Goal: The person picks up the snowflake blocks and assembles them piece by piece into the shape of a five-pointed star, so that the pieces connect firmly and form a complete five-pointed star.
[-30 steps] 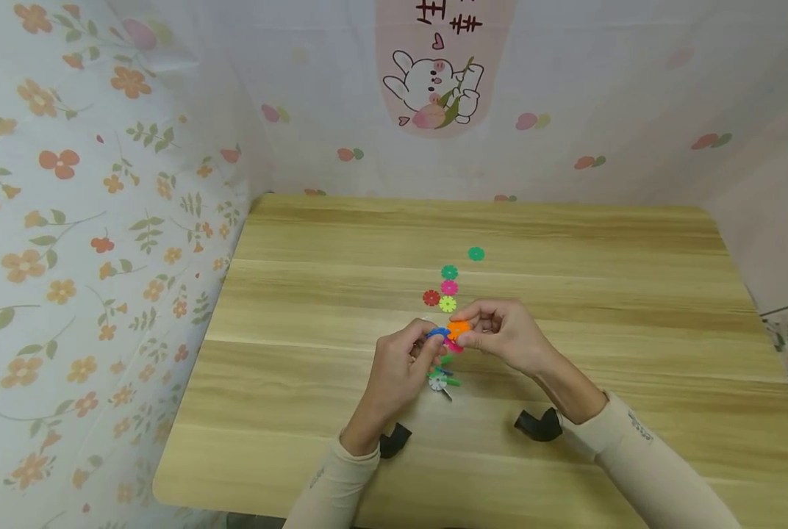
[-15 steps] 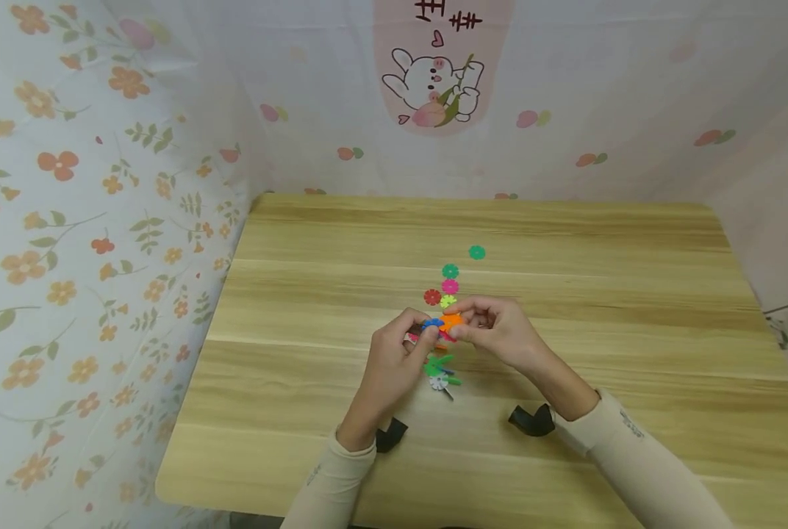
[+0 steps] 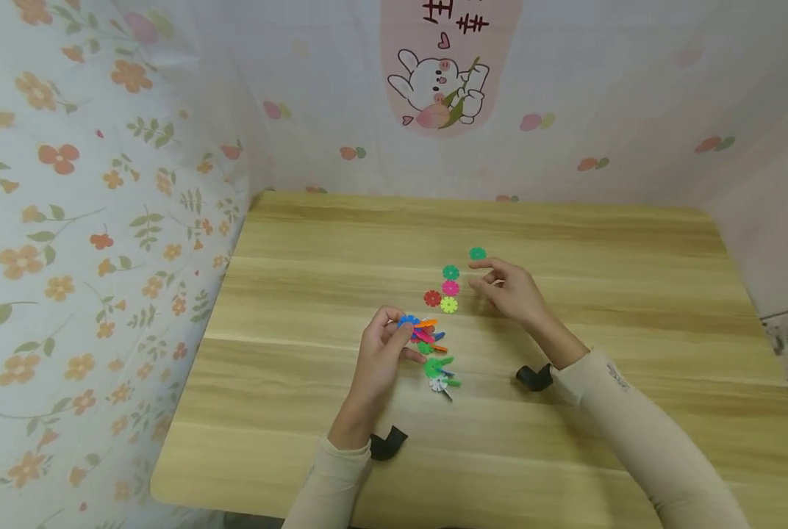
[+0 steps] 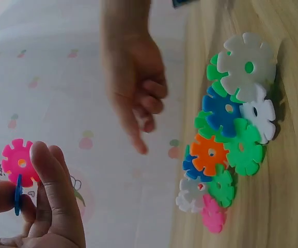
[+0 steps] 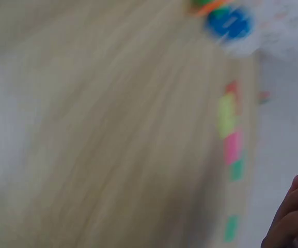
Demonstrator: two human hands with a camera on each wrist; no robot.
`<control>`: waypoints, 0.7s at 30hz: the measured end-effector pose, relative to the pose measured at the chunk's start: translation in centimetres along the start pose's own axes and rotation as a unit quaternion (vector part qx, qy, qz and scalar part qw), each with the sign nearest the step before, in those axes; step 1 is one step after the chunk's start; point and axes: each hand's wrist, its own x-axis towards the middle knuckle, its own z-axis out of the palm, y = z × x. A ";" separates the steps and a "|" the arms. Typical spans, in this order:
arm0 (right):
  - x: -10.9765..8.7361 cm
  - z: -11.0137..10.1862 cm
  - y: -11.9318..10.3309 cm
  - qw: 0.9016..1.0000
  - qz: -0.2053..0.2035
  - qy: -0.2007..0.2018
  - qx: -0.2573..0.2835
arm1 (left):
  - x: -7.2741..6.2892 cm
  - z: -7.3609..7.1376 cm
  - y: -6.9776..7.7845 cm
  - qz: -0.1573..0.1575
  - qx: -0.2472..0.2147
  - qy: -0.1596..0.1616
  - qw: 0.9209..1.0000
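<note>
My left hand (image 3: 379, 353) pinches a blue notched flower disc (image 3: 408, 321) between thumb and fingers. An orange disc (image 3: 427, 323) and a pink disc (image 4: 20, 161) are slotted onto it. Below and beside that hand stands a joined cluster of discs, with a white disc (image 4: 247, 64) and an orange disc (image 4: 209, 155) among green and blue ones. My right hand (image 3: 514, 290) holds nothing; its thumb and index finger are spread apart near the farthest green disc (image 3: 478, 253).
Loose discs lie flat on the wooden table (image 3: 599, 294): a red one (image 3: 432, 298), a yellow one (image 3: 449, 305), a pink one (image 3: 450, 288) and a second green one (image 3: 450, 272). Black angled pieces (image 3: 387, 444) sit by both wrists. A patterned curtain (image 3: 301, 88) hangs behind.
My right hand has let go of the orange disc and moved back and to the right. My left hand has shifted slightly left, keeping the joined discs.
</note>
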 end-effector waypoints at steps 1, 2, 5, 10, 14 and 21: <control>0.8 0.1 0.6 1.000 0.008 -0.008 -0.005 | 0.0 -0.2 0.0 -0.003 -0.008 0.003 1.000; 1.6 0.2 1.2 1.000 0.016 -0.014 -0.008 | -0.1 -0.3 0.0 -0.003 -0.016 0.005 1.000; 3.1 0.6 2.7 0.999 0.023 -0.031 -0.004 | -0.1 -0.8 0.0 -0.005 -0.042 0.009 0.999; 2.8 1.6 4.3 0.998 0.004 -0.061 -0.013 | -0.1 -1.1 -0.5 -0.013 -0.084 0.006 0.996; 2.0 2.7 4.4 0.996 -0.030 -0.066 -0.053 | 0.1 -1.1 -0.6 -0.015 -0.099 0.004 0.995; 1.6 4.0 4.5 0.990 -0.073 -0.039 -0.115 | 0.5 -0.8 -0.4 -0.032 -0.084 0.001 0.996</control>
